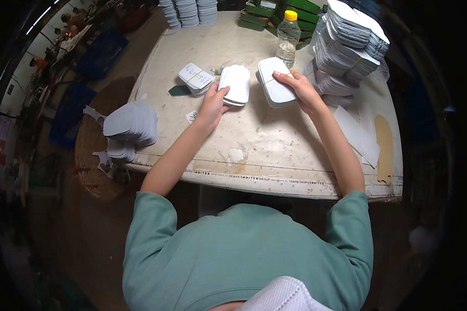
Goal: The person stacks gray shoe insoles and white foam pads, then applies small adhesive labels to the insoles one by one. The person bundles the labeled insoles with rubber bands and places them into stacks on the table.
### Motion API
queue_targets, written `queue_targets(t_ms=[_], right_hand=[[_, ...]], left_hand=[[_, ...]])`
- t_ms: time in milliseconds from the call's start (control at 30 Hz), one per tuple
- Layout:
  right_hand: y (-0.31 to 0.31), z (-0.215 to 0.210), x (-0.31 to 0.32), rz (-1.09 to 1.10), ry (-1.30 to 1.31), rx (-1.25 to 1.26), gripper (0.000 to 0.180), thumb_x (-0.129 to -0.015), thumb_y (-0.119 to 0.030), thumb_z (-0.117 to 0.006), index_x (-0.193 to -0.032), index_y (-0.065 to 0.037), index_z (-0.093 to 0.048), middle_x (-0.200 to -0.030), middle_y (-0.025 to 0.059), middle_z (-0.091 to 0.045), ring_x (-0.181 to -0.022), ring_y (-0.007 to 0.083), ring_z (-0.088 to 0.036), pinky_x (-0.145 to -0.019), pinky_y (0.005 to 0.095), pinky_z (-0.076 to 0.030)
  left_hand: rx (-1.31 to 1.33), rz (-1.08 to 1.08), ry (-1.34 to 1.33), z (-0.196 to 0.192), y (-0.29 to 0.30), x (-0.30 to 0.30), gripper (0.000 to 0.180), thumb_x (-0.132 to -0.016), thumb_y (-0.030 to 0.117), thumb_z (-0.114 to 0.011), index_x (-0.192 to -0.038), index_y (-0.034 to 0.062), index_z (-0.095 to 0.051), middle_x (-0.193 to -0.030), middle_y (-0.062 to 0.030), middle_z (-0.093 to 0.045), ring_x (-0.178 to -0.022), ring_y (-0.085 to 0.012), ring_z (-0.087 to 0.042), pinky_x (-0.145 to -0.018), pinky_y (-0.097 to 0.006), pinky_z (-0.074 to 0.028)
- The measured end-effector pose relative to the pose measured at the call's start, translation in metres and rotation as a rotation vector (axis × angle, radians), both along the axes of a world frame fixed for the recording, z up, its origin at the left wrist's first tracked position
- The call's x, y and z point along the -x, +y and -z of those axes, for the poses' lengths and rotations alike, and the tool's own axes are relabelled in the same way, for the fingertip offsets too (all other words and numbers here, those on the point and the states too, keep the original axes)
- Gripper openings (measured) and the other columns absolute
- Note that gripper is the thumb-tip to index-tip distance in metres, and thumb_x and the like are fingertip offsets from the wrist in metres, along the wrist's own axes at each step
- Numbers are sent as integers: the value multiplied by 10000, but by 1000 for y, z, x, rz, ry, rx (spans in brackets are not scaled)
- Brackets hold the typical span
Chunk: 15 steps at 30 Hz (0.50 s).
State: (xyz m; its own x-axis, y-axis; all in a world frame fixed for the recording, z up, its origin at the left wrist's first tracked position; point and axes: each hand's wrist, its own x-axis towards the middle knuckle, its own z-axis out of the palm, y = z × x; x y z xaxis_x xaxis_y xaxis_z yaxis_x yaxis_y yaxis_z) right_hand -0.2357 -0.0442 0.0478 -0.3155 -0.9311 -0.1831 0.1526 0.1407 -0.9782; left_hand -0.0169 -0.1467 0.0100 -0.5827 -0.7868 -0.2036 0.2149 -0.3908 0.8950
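Note:
My left hand [213,107] grips a small stack of white rounded cut pieces [235,84], thumb on top and fingers underneath. To its right, my right hand [302,89] holds a thicker bundle of the same kind of pieces [276,88], with a rubber band around it and my thumb pressed on its top face. Just beyond my left hand lies another banded bundle [196,79] with handwriting on its top piece. A dark green flat piece [179,91] sticks out beside that bundle. A small marked paper slip [191,116] lies near my left wrist.
A tall pile of banded bundles [342,57] rises at the right. Near it stand a yellow-capped bottle [288,40] and green trays [254,19]. White sheets [357,136] and a tan template [383,147] lie at right. A stack [131,124] and wicker basket [91,171] flank the left edge.

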Motion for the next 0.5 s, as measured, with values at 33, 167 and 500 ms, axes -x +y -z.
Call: queue_targets(t_ms=[33,167,500], right_hand=[[1,-3,-4,-17,-114,43,647,-858,-327,-737,-1303,54,-461,-1070,137,-652,-908,153,-665,-805,295,-546],[-7,4,-41,53,-268,153,654,-910,-367,-677,-1328,54,-401,-1152,143,-599,-1045,165,-604,-904,289,-499],[-1,14,-43,159,1395,699,258,-805,-95,-712,-1050,-56,-642,-961,99,-616,-920,267,-609,-803,336,-504]], left_hand=[[-27,12,4,0,2,2,419,-998,175,-497,-1366,5,-392,-1242,-131,-557,-1171,-216,-568,-920,-389,-529],[-218,253,358,-3,10,5,563,-978,351,-547,-1391,24,-350,-1289,-139,-520,-1175,-255,-560,-987,-386,-493],[353,84,-11,11,21,9,671,-829,187,-767,-1331,-38,-383,-1192,-127,-580,-1057,-159,-595,-893,-296,-515]])
